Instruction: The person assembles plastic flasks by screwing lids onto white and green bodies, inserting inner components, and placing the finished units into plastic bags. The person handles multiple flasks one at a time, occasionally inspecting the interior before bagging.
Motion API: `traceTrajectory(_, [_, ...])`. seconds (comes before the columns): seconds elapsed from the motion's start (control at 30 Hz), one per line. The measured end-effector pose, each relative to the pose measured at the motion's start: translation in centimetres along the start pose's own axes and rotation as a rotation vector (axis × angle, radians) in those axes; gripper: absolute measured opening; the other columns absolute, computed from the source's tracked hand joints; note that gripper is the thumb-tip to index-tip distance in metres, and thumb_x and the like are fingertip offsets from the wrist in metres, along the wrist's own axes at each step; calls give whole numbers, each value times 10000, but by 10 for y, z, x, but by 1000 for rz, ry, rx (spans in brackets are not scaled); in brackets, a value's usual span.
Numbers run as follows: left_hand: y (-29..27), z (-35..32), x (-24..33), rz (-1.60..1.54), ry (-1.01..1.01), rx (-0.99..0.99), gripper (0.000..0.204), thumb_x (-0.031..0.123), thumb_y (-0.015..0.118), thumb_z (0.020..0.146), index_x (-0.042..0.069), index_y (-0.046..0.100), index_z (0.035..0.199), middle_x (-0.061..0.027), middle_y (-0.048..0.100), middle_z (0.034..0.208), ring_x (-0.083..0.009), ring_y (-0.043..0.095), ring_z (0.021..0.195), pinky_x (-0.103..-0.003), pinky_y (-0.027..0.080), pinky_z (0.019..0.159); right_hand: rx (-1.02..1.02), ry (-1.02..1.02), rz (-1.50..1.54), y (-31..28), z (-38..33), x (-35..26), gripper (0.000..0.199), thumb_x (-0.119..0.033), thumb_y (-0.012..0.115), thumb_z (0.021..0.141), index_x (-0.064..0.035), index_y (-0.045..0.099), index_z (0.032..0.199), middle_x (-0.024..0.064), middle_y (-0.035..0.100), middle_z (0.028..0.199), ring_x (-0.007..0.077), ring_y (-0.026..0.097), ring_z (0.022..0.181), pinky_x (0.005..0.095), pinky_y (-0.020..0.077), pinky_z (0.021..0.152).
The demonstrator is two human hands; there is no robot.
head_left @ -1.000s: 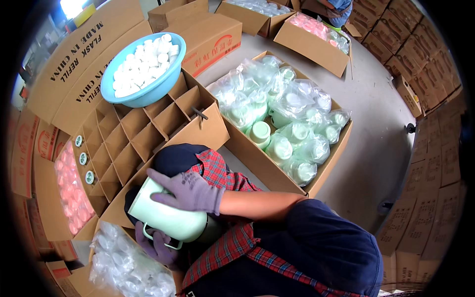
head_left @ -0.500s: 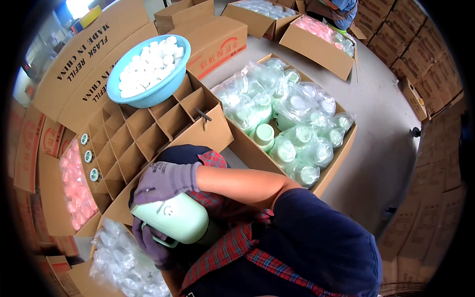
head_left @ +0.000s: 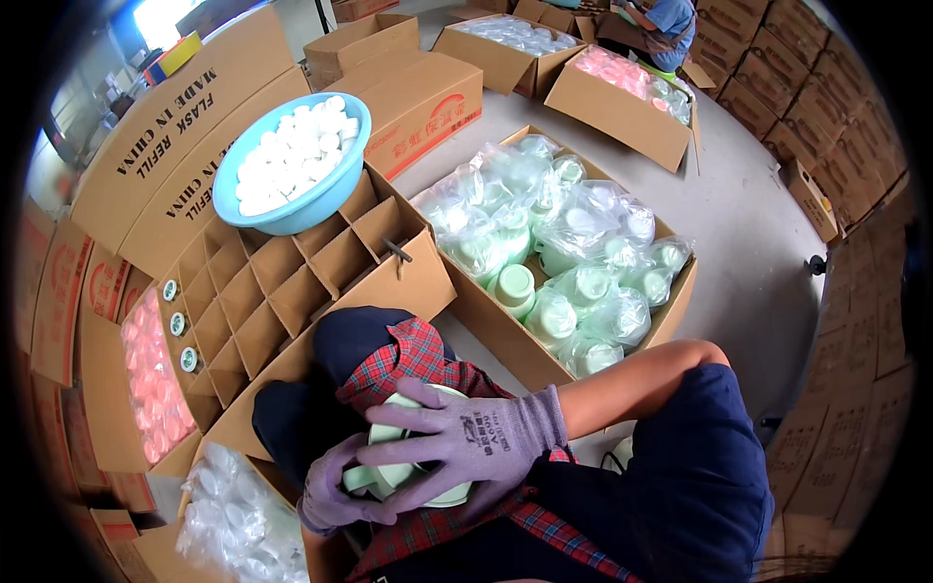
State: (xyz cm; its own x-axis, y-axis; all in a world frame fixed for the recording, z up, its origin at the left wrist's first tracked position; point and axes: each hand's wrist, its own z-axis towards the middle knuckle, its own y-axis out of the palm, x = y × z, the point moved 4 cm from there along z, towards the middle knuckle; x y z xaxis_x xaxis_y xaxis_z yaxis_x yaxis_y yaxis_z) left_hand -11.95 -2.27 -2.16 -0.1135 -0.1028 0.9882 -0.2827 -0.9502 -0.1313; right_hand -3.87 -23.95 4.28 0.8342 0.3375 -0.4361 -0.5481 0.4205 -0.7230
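A mint-green vacuum flask [head_left: 449, 497] with a side handle rests in my lap, over a red plaid apron [head_left: 418, 355]. My right hand [head_left: 481, 442], in a grey-purple glove, lies across it with fingers spread over the side facing up and gripping it. My left hand [head_left: 335, 494], gloved alike, wraps round the handle end of the flask. My fingers cover much of the flask, and a dark patch shows between them. Ahead to the right, a carton [head_left: 530, 360] holds several mint-green flasks in clear bags; one flask [head_left: 513, 289] shows bare at its near side.
A blue basin [head_left: 355, 160] of white round caps sits on a carton with cardboard dividers [head_left: 321, 260]. Pink bagged pieces [head_left: 155, 389] lie at the left. Clear plastic-wrapped pieces [head_left: 238, 515] fill a box at lower left. A person [head_left: 661, 34] works beyond, near stacked cartons [head_left: 807, 87].
The flask has moved right and nearer my body and has been turned. My right hand has shifted from its left end to lie across it; the left hand has come up beside it.
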Motion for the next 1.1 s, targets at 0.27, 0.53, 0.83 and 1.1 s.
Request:
traceTrajectory(0.27, [6,-2,11,409,110,198,1044,353,993,476,-62,526,1312,-175,667,1178,-264,670,1063,-350,523,935,-22,94,-43,4,-6,16,868,-506,804,651,-296,485,1431,179,262,1578,485,239,1420,649,222,1081])
traceTrajectory(0.53, [47,-10,32,576,-42,435,905,339,947,592,-38,536,1305,-184,683,1129,-272,706,992,-354,555,854,36,271,23,22,-13,26,828,-437,768,722,-237,460,1464,211,211,1599,480,194,1451,652,169,1119])
traceTrajectory(0.83, [58,-13,28,627,-61,448,985,332,942,611,-53,455,1375,-205,616,1262,-293,657,1091,-359,533,911,80,492,71,34,-14,35,793,-383,692,819,-186,378,1520,223,170,1616,484,142,1475,590,107,1179])
traceTrajectory(1.1, [38,-10,25,478,-20,315,917,292,935,621,-44,485,1345,-182,670,1162,-263,700,988,-348,557,850,16,385,-91,24,-24,8,942,-546,705,771,-160,323,1542,259,173,1600,503,167,1456,630,128,1150])
